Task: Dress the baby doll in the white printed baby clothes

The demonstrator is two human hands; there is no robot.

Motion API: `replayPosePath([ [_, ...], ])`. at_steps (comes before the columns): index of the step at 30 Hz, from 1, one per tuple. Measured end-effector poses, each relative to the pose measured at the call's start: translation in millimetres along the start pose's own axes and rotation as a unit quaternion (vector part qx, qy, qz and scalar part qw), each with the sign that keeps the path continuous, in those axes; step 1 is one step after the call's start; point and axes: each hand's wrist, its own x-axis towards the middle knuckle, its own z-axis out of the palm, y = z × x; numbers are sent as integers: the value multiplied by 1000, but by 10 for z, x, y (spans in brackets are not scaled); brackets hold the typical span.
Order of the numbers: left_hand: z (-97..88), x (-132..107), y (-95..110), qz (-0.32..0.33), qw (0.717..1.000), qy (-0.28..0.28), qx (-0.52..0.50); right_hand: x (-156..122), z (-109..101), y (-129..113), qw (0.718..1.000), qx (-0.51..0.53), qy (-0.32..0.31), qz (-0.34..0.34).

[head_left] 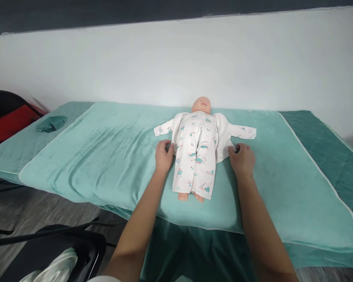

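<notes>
A baby doll [201, 105] lies on its back, head toward the wall and bare feet toward me. A white long-sleeved baby shirt [222, 137] with small prints spreads about its torso, both sleeves stretched outward. White printed trousers [204, 166] cover the doll's front from chest to ankles. At the shirt's left edge, my left hand [164, 156] is closed, thumb and fingers at the cloth. My right hand [242, 158] pinches the shirt's lower right edge between thumb and forefinger. The doll's arms and hands are hidden.
Beneath the doll is a light green velvet cover [111, 152] on a padded bed with a face hole [51, 123] at the left end. A white wall [135, 66] stands behind. At lower left is a black chair [85, 246] holding a pale cloth [59, 268]; a red item [13, 123] is at far left.
</notes>
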Motion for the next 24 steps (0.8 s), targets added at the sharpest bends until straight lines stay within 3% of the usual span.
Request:
replayPosePath([
  [2, -49, -46, 53, -8, 1000, 11, -11, -5, -25, -23, 999, -10, -43, 15],
  [4, -115, -122, 125, -35, 998, -13, -43, -9, -43, -44, 997, 19, -68, 38],
  [7, -206, -268, 246, -75, 986, -101, -113, -7, -43, -64, 987, 138, -48, 62],
  [9, -243, -360, 326, -110, 970, -146, -159, -6, -30, -76, 965, 250, -16, 74],
  [12, -250, -451, 433, -173, 936, -192, -239, -1, -23, -95, 886, 449, -16, 111],
  [15, -198, -480, 528, -191, 913, -197, -302, 13, -61, -102, 768, 618, -84, 144],
  [17, -138, -478, 587, -188, 904, -184, -336, 23, -102, -96, 709, 675, -129, 160],
  [20, -27, -458, 662, -180, 896, -165, -371, 31, -153, -80, 661, 711, -174, 166],
  [24, 108, -418, 727, -184, 887, -152, -396, 27, -175, -68, 634, 737, -191, 135],
])
